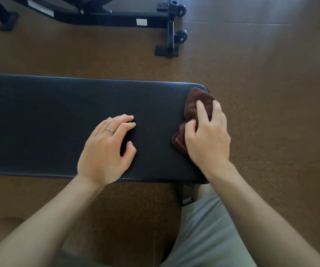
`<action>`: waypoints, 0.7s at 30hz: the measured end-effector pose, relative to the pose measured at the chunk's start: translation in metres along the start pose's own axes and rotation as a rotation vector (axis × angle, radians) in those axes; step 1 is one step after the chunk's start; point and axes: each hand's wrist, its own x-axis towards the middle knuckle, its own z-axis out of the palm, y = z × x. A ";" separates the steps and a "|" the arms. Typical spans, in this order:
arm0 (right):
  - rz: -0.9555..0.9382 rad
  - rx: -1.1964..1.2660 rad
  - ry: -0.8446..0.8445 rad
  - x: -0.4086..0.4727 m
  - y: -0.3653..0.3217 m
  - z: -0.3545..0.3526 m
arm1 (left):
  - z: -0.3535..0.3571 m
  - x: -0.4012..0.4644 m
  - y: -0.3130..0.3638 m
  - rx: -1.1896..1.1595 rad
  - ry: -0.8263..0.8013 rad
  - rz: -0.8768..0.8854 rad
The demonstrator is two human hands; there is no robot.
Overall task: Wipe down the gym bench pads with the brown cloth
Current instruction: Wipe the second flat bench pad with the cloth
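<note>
A long black bench pad (pixel 49 122) stretches across the view from the left edge to its rounded right end. The brown cloth (pixel 195 105) lies bunched on that right end. My right hand (pixel 207 135) presses down on the cloth and grips it, covering its lower half. My left hand (pixel 107 147) rests on the pad's middle, fingers curled and apart, a ring on one finger, holding nothing.
A black metal frame of another bench (pixel 116 16) with small wheels (pixel 181 35) stands on the brown floor beyond the pad. My leg in light shorts (pixel 203 228) is below the pad's right end, beside the bench's black foot (pixel 184 195).
</note>
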 end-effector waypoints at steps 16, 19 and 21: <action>0.318 -0.039 0.285 -0.100 -0.033 0.015 | -0.008 -0.007 -0.012 -0.098 -0.012 0.046; 0.297 -0.099 0.325 -0.114 -0.052 0.028 | -0.034 -0.015 -0.047 -0.025 0.004 0.077; 0.190 -0.114 0.322 -0.129 -0.082 0.041 | -0.052 -0.020 -0.084 0.058 -0.012 0.048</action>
